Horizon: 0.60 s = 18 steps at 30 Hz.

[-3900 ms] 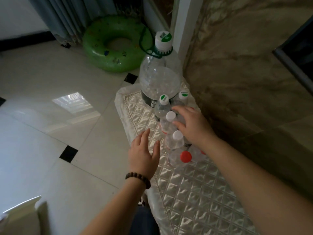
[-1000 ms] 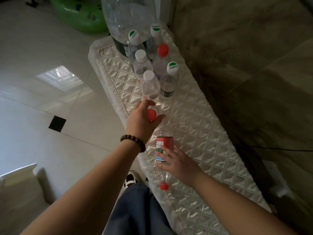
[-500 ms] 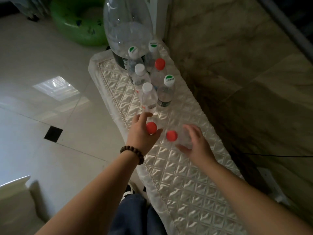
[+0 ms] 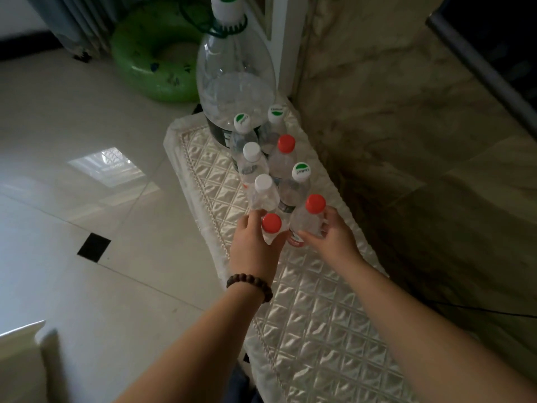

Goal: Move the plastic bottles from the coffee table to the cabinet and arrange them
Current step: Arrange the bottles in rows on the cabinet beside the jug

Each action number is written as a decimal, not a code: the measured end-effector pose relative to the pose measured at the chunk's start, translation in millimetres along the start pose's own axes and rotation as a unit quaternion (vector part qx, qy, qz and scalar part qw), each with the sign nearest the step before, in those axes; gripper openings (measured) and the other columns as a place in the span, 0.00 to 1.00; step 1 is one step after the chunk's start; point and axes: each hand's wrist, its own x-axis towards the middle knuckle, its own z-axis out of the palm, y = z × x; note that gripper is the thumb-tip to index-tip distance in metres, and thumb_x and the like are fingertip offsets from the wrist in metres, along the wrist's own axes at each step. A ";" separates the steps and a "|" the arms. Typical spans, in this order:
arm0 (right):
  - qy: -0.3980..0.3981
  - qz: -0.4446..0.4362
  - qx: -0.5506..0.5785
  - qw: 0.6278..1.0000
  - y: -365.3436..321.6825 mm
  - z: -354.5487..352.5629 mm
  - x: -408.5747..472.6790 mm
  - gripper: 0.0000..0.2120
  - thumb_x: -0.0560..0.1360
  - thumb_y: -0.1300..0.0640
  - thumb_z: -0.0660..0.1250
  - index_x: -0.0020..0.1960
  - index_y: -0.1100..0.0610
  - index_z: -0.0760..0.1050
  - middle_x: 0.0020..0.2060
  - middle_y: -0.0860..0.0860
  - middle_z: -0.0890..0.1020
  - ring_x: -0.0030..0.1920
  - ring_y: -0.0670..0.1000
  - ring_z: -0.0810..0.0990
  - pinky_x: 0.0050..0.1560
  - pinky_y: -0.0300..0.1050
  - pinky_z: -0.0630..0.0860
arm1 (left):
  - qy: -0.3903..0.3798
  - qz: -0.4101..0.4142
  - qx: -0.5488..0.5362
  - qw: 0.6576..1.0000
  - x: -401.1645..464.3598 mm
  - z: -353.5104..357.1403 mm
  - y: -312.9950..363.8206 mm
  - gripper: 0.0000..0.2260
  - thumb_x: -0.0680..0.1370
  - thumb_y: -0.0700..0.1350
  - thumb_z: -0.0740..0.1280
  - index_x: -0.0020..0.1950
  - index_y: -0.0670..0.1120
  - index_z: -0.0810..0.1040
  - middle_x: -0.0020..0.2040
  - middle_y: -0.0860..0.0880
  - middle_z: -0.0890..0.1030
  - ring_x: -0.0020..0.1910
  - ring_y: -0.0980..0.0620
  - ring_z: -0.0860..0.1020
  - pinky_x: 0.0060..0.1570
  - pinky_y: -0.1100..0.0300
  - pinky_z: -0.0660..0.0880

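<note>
left hand [image 4: 255, 245]: wrapped round the near-left clear plastic red-capped bottle [image 4: 271, 228]
right hand [image 4: 331, 237]: gripping the right clear red-capped bottle [image 4: 308, 219]
spot: both upright, near end of the bottle row on the quilted white tabletop [image 4: 319, 315]

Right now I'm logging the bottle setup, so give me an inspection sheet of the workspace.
Surface: quilted cover on the cabinet top.
Job's things: small bottles in two rows behind the big jug, all upright.
Clutter: nothing seen.
Hands: left hand grips the near left red-capped bottle; right hand grips the near right red-capped bottle.
Cables: dark cord at right.
Surroundings: green swim ring, tiled floor.
</note>
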 end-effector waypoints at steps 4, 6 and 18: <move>-0.009 0.001 -0.001 1.000 -4.3 -0.8 2.6 0.31 0.67 0.53 0.76 0.66 0.51 0.67 0.57 0.48 0.76 0.56 0.47 0.74 0.55 0.42 0.70 | 0.019 0.009 0.013 1.000 4.2 3.0 5.0 0.19 0.70 0.49 0.74 0.56 0.48 0.72 0.51 0.53 0.75 0.46 0.54 0.73 0.43 0.63 0.67; -0.019 0.002 0.004 1.000 -6.2 -0.4 4.6 0.31 0.67 0.54 0.76 0.67 0.51 0.67 0.57 0.47 0.75 0.57 0.47 0.73 0.57 0.44 0.71 | 0.022 0.014 0.020 0.999 5.8 5.0 5.0 0.18 0.70 0.49 0.74 0.54 0.47 0.72 0.51 0.51 0.75 0.46 0.53 0.73 0.43 0.62 0.67; -0.041 0.039 -0.015 0.998 -10.3 -1.3 6.9 0.33 0.69 0.53 0.75 0.69 0.49 0.64 0.63 0.51 0.75 0.64 0.52 0.73 0.58 0.44 0.69 | 0.016 0.022 0.024 0.999 6.1 6.2 1.4 0.23 0.69 0.51 0.74 0.60 0.48 0.70 0.57 0.51 0.73 0.51 0.52 0.74 0.47 0.62 0.71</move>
